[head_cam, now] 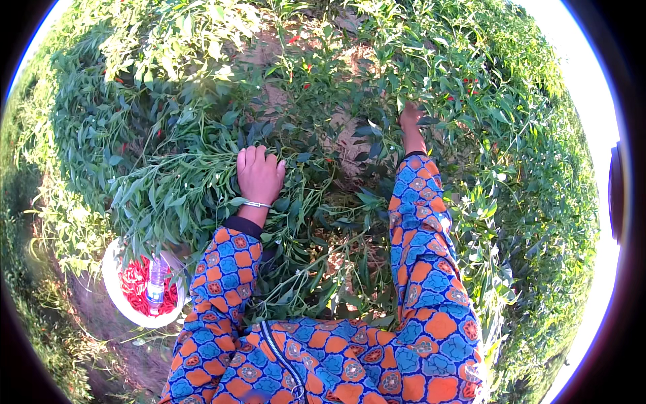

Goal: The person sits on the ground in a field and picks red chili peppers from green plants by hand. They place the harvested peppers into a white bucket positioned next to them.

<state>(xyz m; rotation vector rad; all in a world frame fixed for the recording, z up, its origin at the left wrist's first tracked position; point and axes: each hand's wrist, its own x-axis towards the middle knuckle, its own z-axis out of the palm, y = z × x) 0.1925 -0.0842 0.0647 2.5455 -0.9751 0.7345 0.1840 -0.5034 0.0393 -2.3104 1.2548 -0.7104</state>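
My left hand (260,174), a metal bangle at its wrist, is curled over a bunch of leafy chilli pepper branches (186,177) and bends them to the left. Farther ahead, my right hand (411,117) reaches in among the chilli plants (454,121) on the right. Leaves hide its fingers, so what it touches cannot be made out. Red chilli peppers (470,83) show in the foliage to the right of that hand. Another red chilli (294,39) hangs near the top of the view.
At the lower left, a white bucket (117,303) stands on the ground, partly overhung by leaves. It holds many picked red chillies (133,283) and a plastic bottle (156,285) lying on them. Dense plants surround me, with bare soil (348,146) showing between the rows.
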